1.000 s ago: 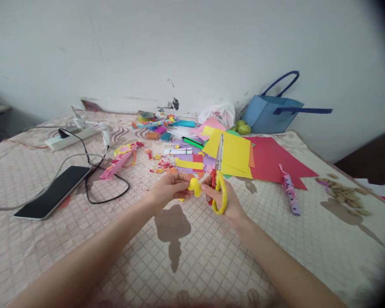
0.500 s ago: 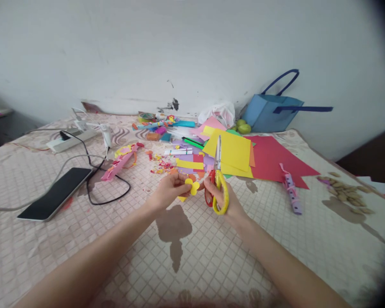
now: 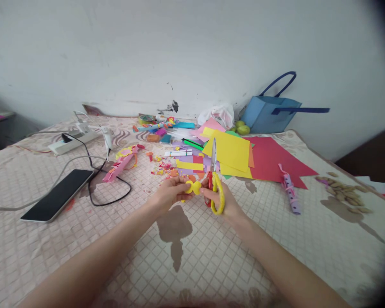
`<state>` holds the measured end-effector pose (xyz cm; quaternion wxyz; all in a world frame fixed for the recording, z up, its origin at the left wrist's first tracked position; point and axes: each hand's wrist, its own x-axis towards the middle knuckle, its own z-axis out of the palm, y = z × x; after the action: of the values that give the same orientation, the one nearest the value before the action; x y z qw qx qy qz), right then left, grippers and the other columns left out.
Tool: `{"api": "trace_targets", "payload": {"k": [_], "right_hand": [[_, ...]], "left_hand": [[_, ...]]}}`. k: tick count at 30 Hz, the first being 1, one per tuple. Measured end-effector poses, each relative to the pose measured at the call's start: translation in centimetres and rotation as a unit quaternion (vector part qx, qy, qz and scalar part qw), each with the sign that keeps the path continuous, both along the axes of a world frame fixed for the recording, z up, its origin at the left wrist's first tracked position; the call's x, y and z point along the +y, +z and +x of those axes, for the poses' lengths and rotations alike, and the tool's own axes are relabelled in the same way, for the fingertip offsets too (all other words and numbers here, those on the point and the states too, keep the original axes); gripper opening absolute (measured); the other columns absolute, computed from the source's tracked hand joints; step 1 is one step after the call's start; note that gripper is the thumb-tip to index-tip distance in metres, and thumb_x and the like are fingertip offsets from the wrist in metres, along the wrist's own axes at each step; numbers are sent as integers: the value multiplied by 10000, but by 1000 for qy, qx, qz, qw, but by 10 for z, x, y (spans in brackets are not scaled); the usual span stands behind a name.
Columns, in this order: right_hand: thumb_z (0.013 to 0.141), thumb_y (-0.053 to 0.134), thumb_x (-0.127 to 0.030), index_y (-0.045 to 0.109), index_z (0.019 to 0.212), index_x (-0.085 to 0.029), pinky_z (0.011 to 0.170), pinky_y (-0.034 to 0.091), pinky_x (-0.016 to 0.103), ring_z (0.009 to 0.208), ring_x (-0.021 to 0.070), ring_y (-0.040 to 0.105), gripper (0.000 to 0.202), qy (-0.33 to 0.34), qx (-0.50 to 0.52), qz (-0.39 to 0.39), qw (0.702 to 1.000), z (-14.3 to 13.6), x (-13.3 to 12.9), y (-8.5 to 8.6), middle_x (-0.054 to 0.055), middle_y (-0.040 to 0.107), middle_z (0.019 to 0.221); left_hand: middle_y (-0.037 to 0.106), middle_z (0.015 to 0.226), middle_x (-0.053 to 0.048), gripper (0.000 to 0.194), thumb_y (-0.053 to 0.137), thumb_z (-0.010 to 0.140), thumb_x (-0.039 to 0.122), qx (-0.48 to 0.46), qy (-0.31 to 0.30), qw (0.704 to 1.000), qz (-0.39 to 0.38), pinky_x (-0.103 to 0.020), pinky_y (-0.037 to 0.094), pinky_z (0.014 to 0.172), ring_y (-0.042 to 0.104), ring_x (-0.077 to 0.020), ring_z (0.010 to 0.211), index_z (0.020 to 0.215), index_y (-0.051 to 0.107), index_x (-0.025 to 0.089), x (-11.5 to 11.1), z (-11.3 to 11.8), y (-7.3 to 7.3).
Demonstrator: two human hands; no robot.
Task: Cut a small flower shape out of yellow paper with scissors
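My left hand (image 3: 171,191) pinches a small yellow paper flower (image 3: 195,187) with rounded petals between thumb and fingers. On the other side, my right hand (image 3: 226,199) is wrapped round a pair of scissors (image 3: 217,192) with red and yellow handles. The blades point away from me and look closed. My right thumb and fingertips also touch the flower's right edge. Beyond both hands lie paper scraps (image 3: 163,167) in pink, red, yellow and orange, with a yellow paper strip (image 3: 189,164) among purple paper.
Yellow sheets (image 3: 234,152) overlap red paper (image 3: 272,158). A rolled purple paper piece (image 3: 290,192) and brown shells or nuts (image 3: 345,192) lie right. Left are a phone (image 3: 57,194), black cable (image 3: 128,194) and power strip (image 3: 73,143). A blue bag (image 3: 271,113) stands behind.
My right hand has shifted left with the scissors, and its fingertips now meet the flower. The flower has turned in my fingers, and the view has moved slightly.
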<state>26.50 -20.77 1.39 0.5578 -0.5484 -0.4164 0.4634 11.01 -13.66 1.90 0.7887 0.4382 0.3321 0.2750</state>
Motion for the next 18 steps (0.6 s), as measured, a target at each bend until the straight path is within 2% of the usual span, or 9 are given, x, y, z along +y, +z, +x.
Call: {"api": "trace_targets", "payload": {"k": [4,9,15,18], "right_hand": [[636,698,-342,476,784,-208,402,351,209,437,69,424,299,-9,20,-10,1000,1,0,0,-82,471,605],[640,684,-339,481,758,-202,388,330,202,419,64,413,272,-11,1,-8,1000,1,-1,3,-78,484,589],[626,687,-363,495,764,-207,372,314,202,406,67,397,284,-11,-5,-9,1000,1,-2,4,-79,474,569],[620,695,-382,499,773,-210,357,309,205,392,66,387,302,-16,-7,-20,1000,1,-1,2,-78,480,572]], "left_hand": [[683,783,-64,119,634,803,234,5,16,1000,-5,-203,539,614,660,-110,639,819,591,124,3,0,-1],[675,771,-76,195,598,834,307,-1,23,1000,15,-235,549,637,657,-124,657,814,610,114,8,-1,-4],[675,783,-80,188,622,818,284,15,0,1000,11,-239,539,633,654,-122,634,851,623,100,8,0,-4],[670,787,-83,298,604,816,392,14,-11,1000,18,-246,536,631,657,-135,658,852,632,98,7,-1,-1]]}}
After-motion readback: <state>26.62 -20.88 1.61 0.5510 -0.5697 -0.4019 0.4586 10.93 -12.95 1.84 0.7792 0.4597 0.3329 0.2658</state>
